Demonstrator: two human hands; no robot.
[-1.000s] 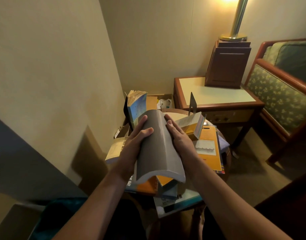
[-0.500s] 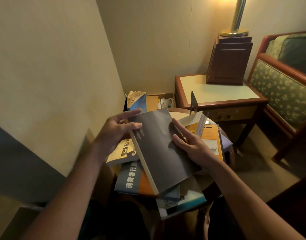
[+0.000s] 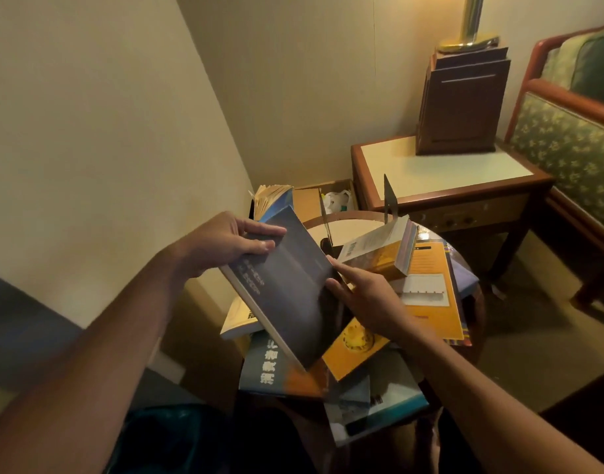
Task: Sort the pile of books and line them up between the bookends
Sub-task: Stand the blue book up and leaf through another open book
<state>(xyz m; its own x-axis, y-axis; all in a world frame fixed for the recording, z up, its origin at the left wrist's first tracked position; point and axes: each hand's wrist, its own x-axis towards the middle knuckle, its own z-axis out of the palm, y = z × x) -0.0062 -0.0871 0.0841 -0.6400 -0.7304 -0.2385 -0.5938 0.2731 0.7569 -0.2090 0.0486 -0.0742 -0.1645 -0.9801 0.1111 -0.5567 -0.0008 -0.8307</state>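
Observation:
A dark grey book (image 3: 290, 289) hangs tilted above a pile of books (image 3: 427, 295) on a small round table (image 3: 348, 218). My left hand (image 3: 225, 242) grips its upper left corner, thumb across the cover. My right hand (image 3: 365, 295) touches its right edge, index finger stretched along it. A blue and orange book (image 3: 280, 374) and a yellow book (image 3: 355, 350) lie under it. A thick yellow book (image 3: 379, 251) leans on the pile. One dark metal bookend (image 3: 390, 200) stands at the table's far side; a worn book (image 3: 271, 200) stands upright at the far left.
A wall runs close on the left. A wooden side table (image 3: 444, 172) with a lamp base (image 3: 461, 100) stands behind the round table. An upholstered armchair (image 3: 567, 138) is at the right. A cardboard box (image 3: 328, 198) sits in the corner.
The grey book has turned from lying curved across the pile to tilted upright. My left hand has shifted to its upper corner, my right hand along its right edge.

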